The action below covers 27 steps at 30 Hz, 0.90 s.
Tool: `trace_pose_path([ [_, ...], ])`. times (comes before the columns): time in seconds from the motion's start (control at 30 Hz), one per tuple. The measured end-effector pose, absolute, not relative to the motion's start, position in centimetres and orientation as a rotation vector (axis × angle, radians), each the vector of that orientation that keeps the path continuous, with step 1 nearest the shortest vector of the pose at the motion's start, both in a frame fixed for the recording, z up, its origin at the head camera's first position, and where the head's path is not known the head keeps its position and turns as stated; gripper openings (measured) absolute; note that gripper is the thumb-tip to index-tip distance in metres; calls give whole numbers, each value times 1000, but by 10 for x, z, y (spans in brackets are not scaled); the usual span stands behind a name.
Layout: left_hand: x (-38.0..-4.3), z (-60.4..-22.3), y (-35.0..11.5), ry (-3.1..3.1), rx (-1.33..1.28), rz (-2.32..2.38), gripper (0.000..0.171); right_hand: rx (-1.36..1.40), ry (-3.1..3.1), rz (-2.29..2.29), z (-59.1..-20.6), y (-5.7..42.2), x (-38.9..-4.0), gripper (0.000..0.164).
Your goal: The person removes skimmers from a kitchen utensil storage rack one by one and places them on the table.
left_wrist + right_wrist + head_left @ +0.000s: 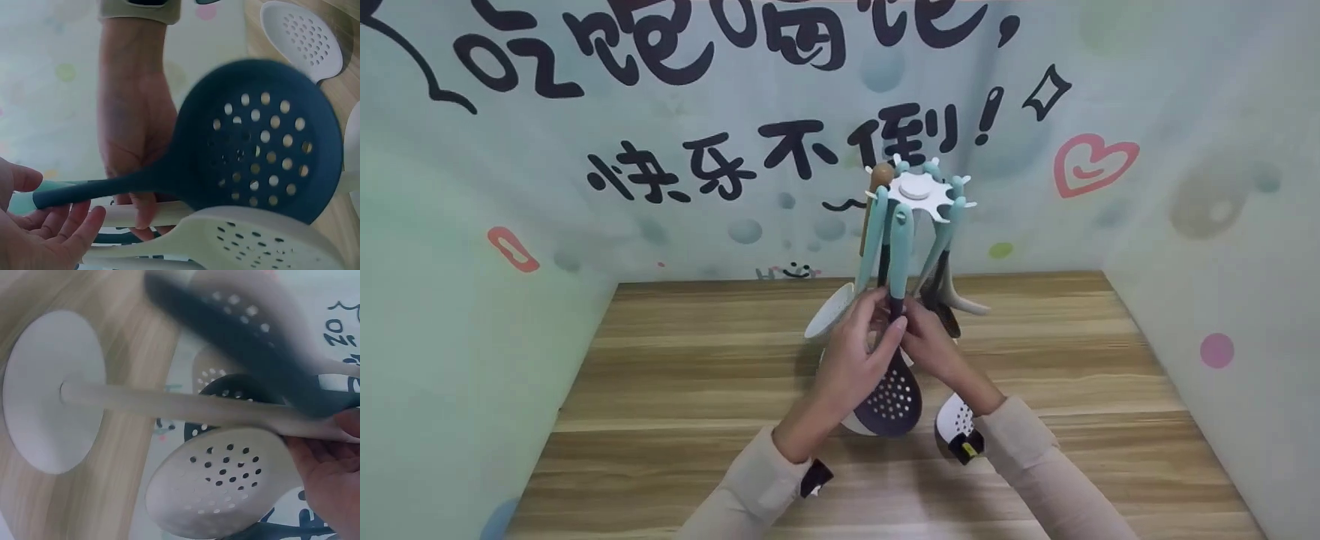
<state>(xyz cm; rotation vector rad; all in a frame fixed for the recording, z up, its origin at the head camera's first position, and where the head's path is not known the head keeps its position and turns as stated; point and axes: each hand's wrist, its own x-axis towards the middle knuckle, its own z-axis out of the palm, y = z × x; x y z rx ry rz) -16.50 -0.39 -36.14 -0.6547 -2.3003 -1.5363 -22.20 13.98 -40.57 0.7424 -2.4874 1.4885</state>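
Observation:
A utensil stand with a white star-shaped top rises between both hands, several teal-handled utensils hanging around it. My right hand grips its white pole, above the round base. A dark slotted skimmer hangs at the near side. Around its upper neck is my left hand, fingers extended and thumb apart; the fingertips are right at the handle in the left wrist view. Close below that skimmer in that view is a pale slotted spoon. A dark utensil is blurred in the right wrist view.
A white slotted utensil head lies on the wooden table, near the right forearm. Behind the stand, a white utensil head sticks out left and a grey curved utensil right. Printed walls enclose the table.

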Motion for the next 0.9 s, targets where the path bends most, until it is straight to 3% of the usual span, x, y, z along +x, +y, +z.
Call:
trace_pose_path([
  [0.2,-164,-357,-8,-2322,-633,-1542,29,841,-2415,1350,-411,133,-223,28],
  [0.47,-163,-354,-16,-2388,-659,-1477,25,832,-2411,1394,-419,127,-220,40],
  [0.67,-159,-357,-19,-2317,-729,-1608,21,853,-2416,1509,-422,125,-221,33],
  [0.9,-155,-355,-16,-2241,-772,-1737,22,834,-2423,1484,-424,126,-221,38],
])
